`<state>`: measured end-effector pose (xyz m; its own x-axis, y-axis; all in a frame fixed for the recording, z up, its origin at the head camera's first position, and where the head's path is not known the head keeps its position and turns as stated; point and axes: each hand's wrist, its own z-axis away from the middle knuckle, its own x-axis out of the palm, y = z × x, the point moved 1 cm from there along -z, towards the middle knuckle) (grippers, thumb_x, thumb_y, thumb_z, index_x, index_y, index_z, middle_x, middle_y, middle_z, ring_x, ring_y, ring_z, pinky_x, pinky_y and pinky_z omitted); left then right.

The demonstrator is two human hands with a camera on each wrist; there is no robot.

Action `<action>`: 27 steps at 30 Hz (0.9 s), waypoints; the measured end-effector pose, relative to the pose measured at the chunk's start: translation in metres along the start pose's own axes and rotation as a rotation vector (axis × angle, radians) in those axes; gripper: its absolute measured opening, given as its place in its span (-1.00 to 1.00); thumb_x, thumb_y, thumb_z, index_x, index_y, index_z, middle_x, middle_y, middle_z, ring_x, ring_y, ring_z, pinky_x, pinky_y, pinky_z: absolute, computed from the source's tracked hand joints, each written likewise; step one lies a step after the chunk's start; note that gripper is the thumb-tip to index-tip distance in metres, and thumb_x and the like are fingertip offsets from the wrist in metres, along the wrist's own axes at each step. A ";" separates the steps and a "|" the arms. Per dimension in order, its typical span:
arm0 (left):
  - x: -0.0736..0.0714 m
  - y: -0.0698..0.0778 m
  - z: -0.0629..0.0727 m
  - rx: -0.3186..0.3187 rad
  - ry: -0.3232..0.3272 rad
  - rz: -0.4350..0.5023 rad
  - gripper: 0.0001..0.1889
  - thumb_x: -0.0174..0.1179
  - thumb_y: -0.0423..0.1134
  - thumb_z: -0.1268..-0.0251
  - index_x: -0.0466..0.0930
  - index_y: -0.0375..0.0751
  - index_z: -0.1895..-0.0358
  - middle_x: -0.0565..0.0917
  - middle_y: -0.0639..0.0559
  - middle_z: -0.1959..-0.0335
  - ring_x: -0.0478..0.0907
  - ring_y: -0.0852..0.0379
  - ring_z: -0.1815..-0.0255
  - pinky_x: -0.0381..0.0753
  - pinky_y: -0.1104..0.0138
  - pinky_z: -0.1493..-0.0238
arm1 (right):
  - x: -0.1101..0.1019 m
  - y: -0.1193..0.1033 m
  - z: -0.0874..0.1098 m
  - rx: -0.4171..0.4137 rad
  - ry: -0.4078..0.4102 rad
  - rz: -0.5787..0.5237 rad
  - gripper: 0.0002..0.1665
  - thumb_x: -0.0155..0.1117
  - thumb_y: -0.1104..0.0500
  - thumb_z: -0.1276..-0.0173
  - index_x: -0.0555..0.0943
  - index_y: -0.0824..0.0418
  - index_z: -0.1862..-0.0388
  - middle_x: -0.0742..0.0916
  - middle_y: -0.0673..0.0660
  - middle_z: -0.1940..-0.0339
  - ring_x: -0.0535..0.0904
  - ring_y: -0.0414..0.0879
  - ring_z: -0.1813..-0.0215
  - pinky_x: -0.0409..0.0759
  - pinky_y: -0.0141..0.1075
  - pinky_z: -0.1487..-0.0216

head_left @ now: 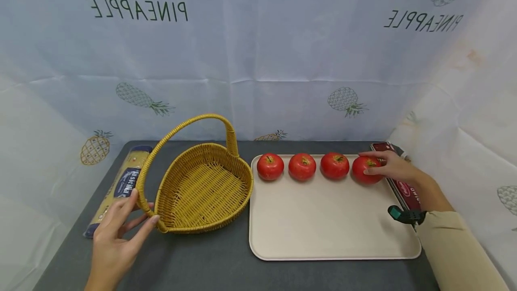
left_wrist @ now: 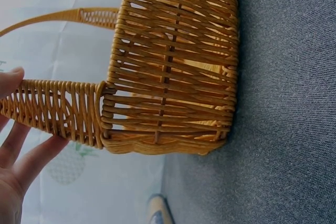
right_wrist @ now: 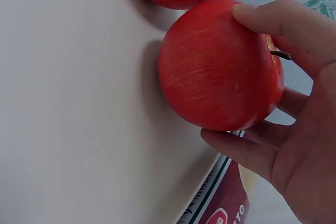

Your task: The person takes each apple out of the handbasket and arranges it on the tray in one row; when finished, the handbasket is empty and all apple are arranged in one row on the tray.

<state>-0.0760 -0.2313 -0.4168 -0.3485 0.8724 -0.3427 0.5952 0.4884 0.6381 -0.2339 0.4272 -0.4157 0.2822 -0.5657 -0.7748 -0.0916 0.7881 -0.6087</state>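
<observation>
A yellow-brown wicker basket (head_left: 203, 187) with a tall arched handle stands on the left of the table, nothing inside it. My left hand (head_left: 117, 232) grips the near lower end of that handle, thumb on one side and fingers on the other. Along the back edge of a beige tray (head_left: 331, 223) several red apples form a row. At its right end, my right hand (head_left: 393, 167) holds the last apple (right_wrist: 220, 72) between thumb and fingers, close over the tray. Beside it is the neighbouring apple (head_left: 335, 165).
A yellow pasta packet (head_left: 123, 187) lies left of the basket. Right of the tray, a dark red box (head_left: 405, 192) sits partly under my right forearm. Behind the dark grey table (head_left: 202, 259) hangs a white cloth (head_left: 258, 57) printed with pineapples.
</observation>
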 end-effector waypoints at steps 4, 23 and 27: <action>0.000 0.001 -0.001 0.006 -0.001 0.008 -0.26 0.40 -0.38 -0.23 0.32 -0.49 -0.45 0.53 0.24 -0.12 0.61 0.43 -0.10 0.69 0.67 -0.02 | 0.002 0.001 -0.002 -0.030 0.027 0.025 -0.25 0.40 0.01 -0.38 0.47 0.31 -0.44 0.56 0.50 -0.33 0.41 0.36 -0.35 0.65 -0.30 0.01; 0.001 0.000 -0.001 0.017 -0.003 0.008 -0.26 0.40 -0.37 -0.23 0.31 -0.49 -0.46 0.53 0.25 -0.12 0.61 0.44 -0.11 0.69 0.67 -0.04 | 0.004 0.004 -0.010 0.031 0.034 0.051 -0.20 0.28 -0.11 -0.47 0.34 0.21 -0.56 0.34 0.53 -0.53 0.31 0.46 -0.43 0.51 0.48 -0.28; 0.001 0.001 -0.002 0.009 -0.003 0.003 -0.26 0.38 -0.29 -0.26 0.31 -0.48 -0.46 0.53 0.28 -0.11 0.61 0.46 -0.11 0.69 0.67 -0.04 | 0.005 0.007 -0.011 0.037 0.035 0.057 -0.18 0.26 -0.13 -0.48 0.32 0.21 -0.57 0.35 0.53 -0.52 0.32 0.45 -0.41 0.54 0.46 -0.27</action>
<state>-0.0766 -0.2301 -0.4149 -0.3443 0.8741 -0.3427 0.6029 0.4857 0.6330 -0.2435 0.4270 -0.4257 0.2442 -0.5275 -0.8137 -0.0707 0.8272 -0.5574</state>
